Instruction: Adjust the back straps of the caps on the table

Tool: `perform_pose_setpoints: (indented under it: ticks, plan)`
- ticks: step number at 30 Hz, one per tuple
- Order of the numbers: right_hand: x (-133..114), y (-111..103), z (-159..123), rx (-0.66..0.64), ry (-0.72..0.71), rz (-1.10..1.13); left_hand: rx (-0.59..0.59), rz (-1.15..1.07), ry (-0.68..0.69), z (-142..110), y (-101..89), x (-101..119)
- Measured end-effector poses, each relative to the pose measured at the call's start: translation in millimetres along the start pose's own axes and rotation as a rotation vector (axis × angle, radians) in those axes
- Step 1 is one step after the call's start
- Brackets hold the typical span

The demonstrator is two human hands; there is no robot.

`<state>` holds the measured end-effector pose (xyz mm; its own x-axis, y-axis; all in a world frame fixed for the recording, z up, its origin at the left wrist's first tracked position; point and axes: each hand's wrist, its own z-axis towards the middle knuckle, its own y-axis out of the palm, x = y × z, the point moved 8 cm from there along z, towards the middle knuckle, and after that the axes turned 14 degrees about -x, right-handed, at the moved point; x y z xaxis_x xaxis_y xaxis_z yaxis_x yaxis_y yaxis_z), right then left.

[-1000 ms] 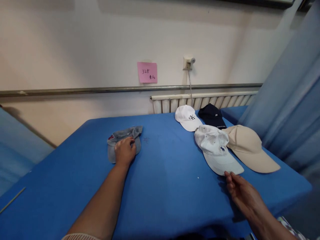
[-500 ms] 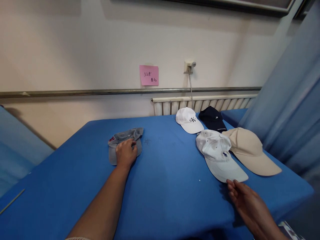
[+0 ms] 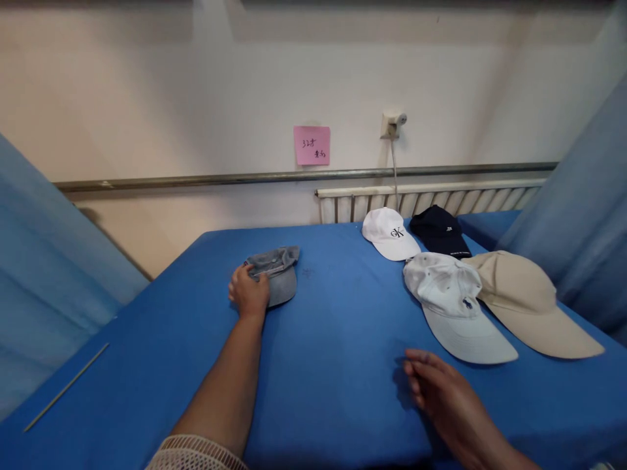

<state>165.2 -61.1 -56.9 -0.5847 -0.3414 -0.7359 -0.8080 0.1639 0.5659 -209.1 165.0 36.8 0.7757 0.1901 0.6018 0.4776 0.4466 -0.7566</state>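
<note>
A grey baseball cap (image 3: 280, 274) lies on the blue-covered table, left of its middle. My left hand (image 3: 251, 290) grips the cap's left side, fingers curled over its edge and hiding part of it. Low on the right, my right hand (image 3: 435, 385) hovers over the blue cover with nothing in it, fingers loosely bent and apart. Nearest to that hand is a pale grey-white cap (image 3: 448, 297) with a small dark horse-rider emblem, its brim toward me. Beside it sits a large beige cap (image 3: 524, 287).
Behind them are a white cap with black letters (image 3: 386, 232) and a navy cap (image 3: 438, 230). A thin stick (image 3: 66, 388) lies at the table's left. Blue curtains (image 3: 59, 261) hang on both sides. A rail (image 3: 220, 178) and radiator (image 3: 441, 196) run along the wall.
My left hand has shifted from the grey cap's front to its left side. My right hand has moved left, away from the pale cap's brim. The view has turned slightly left.
</note>
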Motion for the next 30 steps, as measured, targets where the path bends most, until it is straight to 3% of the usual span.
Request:
perform_pose_setpoints:
  ticks: [4,6,8,11,15,19,20,21,24,26,30]
  plan:
    - [-33,75,61,-0.184,-0.157,-0.204,-0.042,-0.112,-0.230,15,-5.4,-39]
    - [-41,101,96,-0.250,-0.230,-0.304,-0.067,-0.125,-0.238,19,-5.5,-45]
    - [-38,113,127,-0.274,-0.241,-0.386,-0.096,-0.141,-0.216,22,-1.9,-45]
    - [-26,108,159,-0.257,-0.263,-0.466,-0.146,-0.188,-0.148,22,11.8,-36]
    - [-23,89,172,-0.250,-0.352,-0.500,-0.275,-0.334,0.035,16,37.7,-7]
    - [-58,44,170,0.086,-0.540,-0.507,-0.726,-0.508,0.393,-12,62.4,47]
    - [-66,34,170,0.165,-0.574,-0.499,-0.761,-0.453,0.435,-20,60.7,56]
    - [-73,25,171,0.221,-0.590,-0.492,-0.720,-0.374,0.465,-26,53.8,64]
    - [-80,12,178,0.284,-0.582,-0.504,-0.465,-0.135,0.545,-47,24.4,89]
    - [-77,13,184,0.260,-0.569,-0.520,-0.553,-0.065,0.662,-75,26.1,113]
    - [-66,21,193,0.160,-0.566,-0.547,-0.834,0.245,0.919,-138,57.6,140]
